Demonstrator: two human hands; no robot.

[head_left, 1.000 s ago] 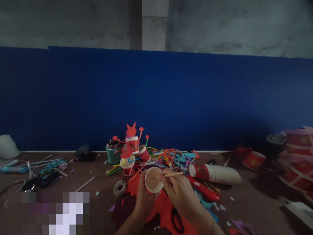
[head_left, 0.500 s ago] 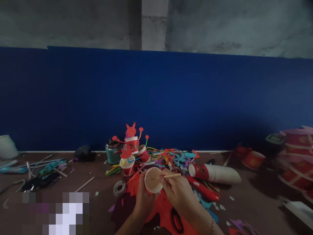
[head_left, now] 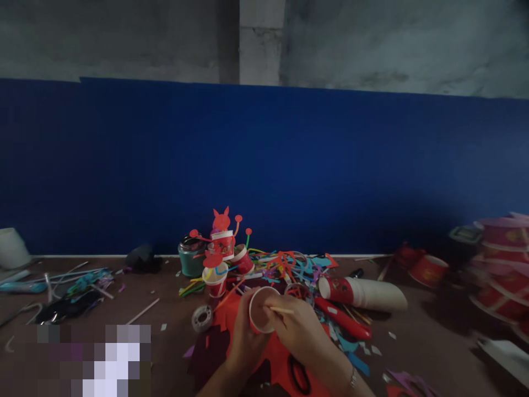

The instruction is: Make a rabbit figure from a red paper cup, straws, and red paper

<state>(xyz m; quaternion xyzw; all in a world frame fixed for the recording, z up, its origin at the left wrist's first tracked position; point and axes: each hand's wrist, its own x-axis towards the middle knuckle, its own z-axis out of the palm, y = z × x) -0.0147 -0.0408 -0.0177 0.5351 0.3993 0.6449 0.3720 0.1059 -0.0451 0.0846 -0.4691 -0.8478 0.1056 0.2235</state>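
A paper cup [head_left: 257, 311], red outside with a white rim, is tilted with its mouth toward me and to the right. My left hand [head_left: 243, 336] is closed around its left side. My right hand [head_left: 291, 325] pinches a thin wooden stick [head_left: 283, 310]; the stick's front end and my fingertips are inside the cup's mouth, and the tip is hidden. Under both hands lies red paper [head_left: 281, 358] with cut edges, and the black handle of a pair of scissors [head_left: 298, 375] rests on it.
Decorated cup figures [head_left: 223, 245] stand at the back beside a teal jar [head_left: 191, 256]. Coloured paper scraps [head_left: 289, 267] are heaped behind my hands. To the right lie a stack of paper cups [head_left: 363, 293] and a long red object [head_left: 345, 320]. A tape roll [head_left: 202, 318] sits left.
The cup has turned so its mouth tips to the right, and it has shifted slightly right. My right hand with the stick has moved a little lower and deeper into the cup.
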